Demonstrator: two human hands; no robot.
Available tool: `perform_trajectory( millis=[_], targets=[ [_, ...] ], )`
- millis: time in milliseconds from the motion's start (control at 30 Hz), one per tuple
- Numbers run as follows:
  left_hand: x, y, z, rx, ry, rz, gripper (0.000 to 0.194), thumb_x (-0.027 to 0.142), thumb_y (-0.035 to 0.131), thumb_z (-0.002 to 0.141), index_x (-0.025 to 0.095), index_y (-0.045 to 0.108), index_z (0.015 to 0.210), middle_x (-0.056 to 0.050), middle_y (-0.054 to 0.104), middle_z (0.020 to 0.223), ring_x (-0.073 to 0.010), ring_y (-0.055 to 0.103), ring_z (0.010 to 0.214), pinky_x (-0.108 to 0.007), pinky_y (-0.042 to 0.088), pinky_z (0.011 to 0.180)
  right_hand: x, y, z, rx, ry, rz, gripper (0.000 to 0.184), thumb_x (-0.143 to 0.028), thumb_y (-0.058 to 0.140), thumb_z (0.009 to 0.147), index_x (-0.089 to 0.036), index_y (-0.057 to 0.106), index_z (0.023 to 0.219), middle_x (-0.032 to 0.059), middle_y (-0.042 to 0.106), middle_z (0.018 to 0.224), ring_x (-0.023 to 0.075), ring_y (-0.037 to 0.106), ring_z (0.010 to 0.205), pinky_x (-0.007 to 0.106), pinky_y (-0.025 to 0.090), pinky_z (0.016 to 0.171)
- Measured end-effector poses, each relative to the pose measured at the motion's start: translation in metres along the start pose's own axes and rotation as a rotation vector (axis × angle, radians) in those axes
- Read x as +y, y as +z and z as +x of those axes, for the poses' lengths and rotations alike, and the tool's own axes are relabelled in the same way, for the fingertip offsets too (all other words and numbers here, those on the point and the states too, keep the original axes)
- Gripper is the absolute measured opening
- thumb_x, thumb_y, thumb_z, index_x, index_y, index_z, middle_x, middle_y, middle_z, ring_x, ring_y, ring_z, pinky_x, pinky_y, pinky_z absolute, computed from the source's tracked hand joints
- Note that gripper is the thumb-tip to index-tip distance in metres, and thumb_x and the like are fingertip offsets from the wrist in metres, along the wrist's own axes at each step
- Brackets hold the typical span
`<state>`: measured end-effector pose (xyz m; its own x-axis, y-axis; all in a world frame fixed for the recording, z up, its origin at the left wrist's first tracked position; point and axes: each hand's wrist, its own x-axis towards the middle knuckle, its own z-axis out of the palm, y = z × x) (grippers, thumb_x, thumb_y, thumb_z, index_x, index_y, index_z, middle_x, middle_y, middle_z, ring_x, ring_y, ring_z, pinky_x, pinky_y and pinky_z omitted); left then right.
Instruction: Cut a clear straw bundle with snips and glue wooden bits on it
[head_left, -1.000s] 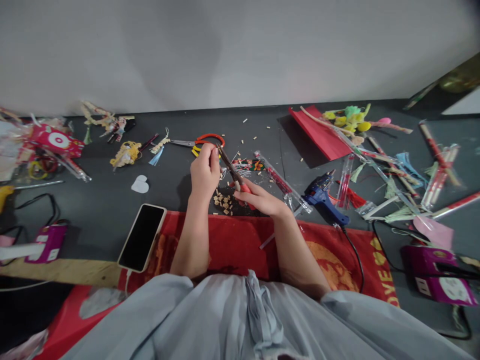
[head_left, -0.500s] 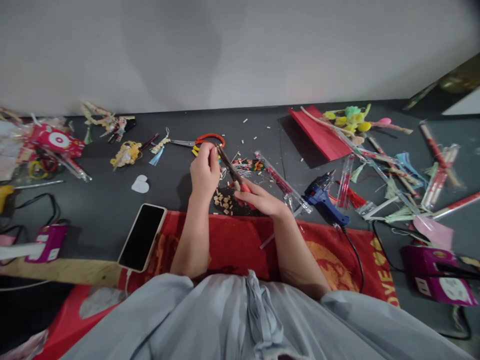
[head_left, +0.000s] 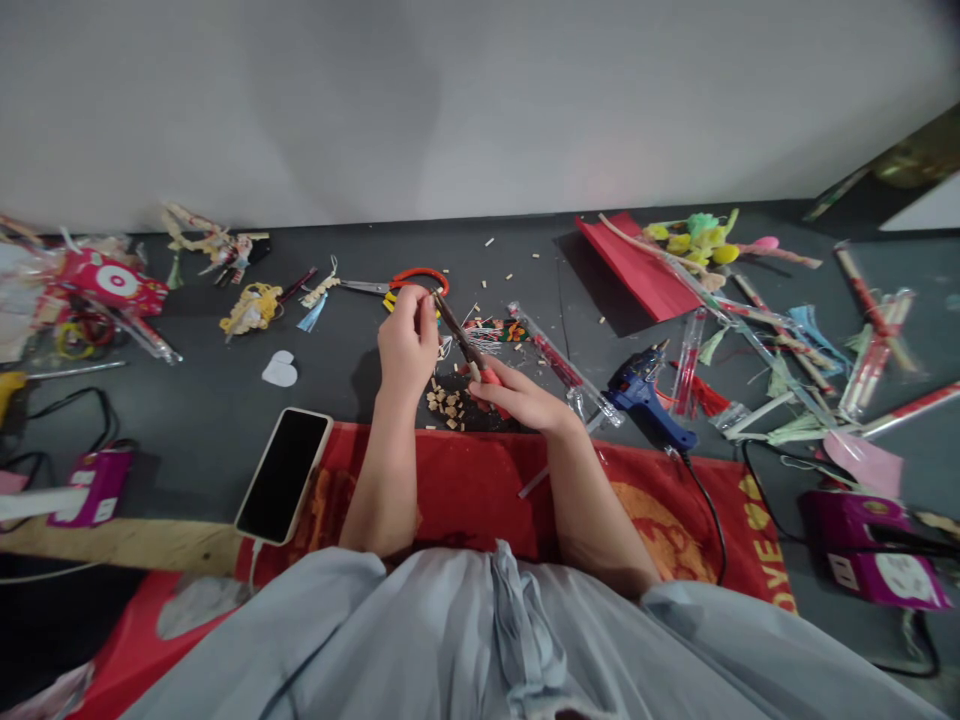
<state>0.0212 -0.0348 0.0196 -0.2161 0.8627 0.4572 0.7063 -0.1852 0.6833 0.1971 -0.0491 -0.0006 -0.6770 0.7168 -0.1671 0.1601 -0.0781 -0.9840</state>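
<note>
The right hand is wrapped around one red-handled tool mid-table, its tip meeting the left hand, whose thumb and finger press together, contents unclear. Two scissor handles lie just beyond, one glue gun right, one phone near left.

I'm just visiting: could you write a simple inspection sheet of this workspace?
Surface: dark tabletop, red patterned cloth along the near edge.
Job's things: red-handled tool; small pale pieces, some heaped near it.
Clutter: phone, scissors, blue glue gun, white paper heart.
Grips: right hand closed around the tool's handle; left hand pinched near its tip, anything it holds too small to tell.
Cables: black cord from the glue gun; white cable at the phone.
Surroundings: plain grey wall behind.
</note>
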Motion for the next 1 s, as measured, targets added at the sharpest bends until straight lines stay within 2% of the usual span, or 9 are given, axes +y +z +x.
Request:
perform_trajectory(
  millis=[333,633,1000],
  targets=[
    [-0.0006,-0.0005,0.0015,0.011,0.024,-0.002,0.039,0.051,0.031,0.093,0.020,0.053,0.087,0.002,0.052,0.064,-0.0079,0.052,0.051,-0.023,0.040,0.056,0.0035,0.0010,0.0007,-0.013,-0.020,0.033,0.021,-0.041,0.051,0.086,-0.021,0.048,0.091,-0.0019,0.048,0.079,0.0118,0.044,0.072,0.027,0.039,0.068],
    [-0.0014,-0.0038,0.0015,-0.030,0.020,-0.021,0.035,0.048,0.032,0.093,0.021,0.053,0.088,0.003,0.049,0.060,-0.0081,0.052,0.050,-0.022,0.041,0.054,0.0037,0.0007,0.0016,-0.028,-0.022,0.048,0.022,-0.041,0.050,0.086,-0.021,0.049,0.095,-0.0025,0.048,0.078,0.0114,0.044,0.069,0.028,0.040,0.067],
    [-0.0049,-0.0044,0.0033,-0.014,0.003,0.004,0.029,0.043,0.036,0.093,0.021,0.054,0.087,0.001,0.054,0.063,-0.0098,0.055,0.053,-0.023,0.042,0.058,-0.0014,0.0030,0.0023,0.133,-0.018,-0.164,0.035,-0.054,0.051,0.081,-0.019,0.048,0.082,-0.0029,0.042,0.073,0.0113,0.038,0.068,0.028,0.036,0.066]
  ],
)
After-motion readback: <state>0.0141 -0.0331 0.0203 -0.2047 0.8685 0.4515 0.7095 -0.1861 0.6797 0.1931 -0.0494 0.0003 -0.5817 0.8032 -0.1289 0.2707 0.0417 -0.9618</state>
